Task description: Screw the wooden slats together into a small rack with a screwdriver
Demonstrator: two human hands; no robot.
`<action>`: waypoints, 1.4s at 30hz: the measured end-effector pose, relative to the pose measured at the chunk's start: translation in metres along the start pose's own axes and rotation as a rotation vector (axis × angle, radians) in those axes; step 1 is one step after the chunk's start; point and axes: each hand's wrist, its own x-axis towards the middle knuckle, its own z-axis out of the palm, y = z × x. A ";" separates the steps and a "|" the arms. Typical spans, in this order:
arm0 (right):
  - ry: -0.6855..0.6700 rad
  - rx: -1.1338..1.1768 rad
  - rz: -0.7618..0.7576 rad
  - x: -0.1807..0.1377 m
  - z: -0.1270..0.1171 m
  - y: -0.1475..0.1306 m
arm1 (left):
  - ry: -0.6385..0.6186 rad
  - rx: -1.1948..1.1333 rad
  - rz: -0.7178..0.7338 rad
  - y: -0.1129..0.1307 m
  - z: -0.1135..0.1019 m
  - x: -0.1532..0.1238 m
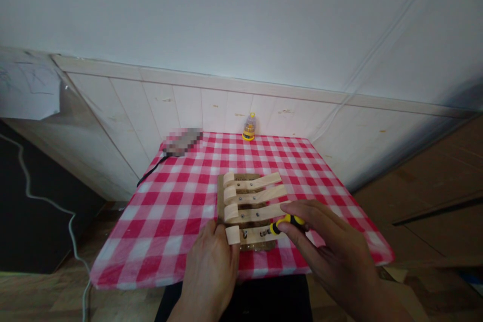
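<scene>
A yellow-and-black screwdriver (279,224) is in my right hand (334,246), its fingers closed round the handle. Its tip meets a screw on the nearest pale wooden strip (252,235). Several such strips, each with a raised block at its left end and screws in it, lie in a row across a brown board (221,196). At the near left corner, my left hand (211,259) is closed on the board's edge beside the nearest block (233,235). Its fingertips are partly hidden.
A red-and-white checked cloth (181,201) covers the table. Against the white panelled wall (215,105) stands a yellow-capped clear bottle (249,127). A blurred-out object (184,142) with a black cord lies at the back left. Brown furniture (426,211) is on the right.
</scene>
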 end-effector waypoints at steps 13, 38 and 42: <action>-0.027 -0.057 0.018 -0.001 -0.002 -0.001 | -0.022 -0.004 -0.004 -0.001 0.000 0.002; -0.036 -0.060 0.073 -0.002 -0.002 -0.003 | -0.034 0.003 -0.021 0.002 -0.003 0.000; -0.042 -0.037 0.122 0.002 -0.005 -0.005 | -0.042 0.000 -0.023 0.002 -0.004 0.000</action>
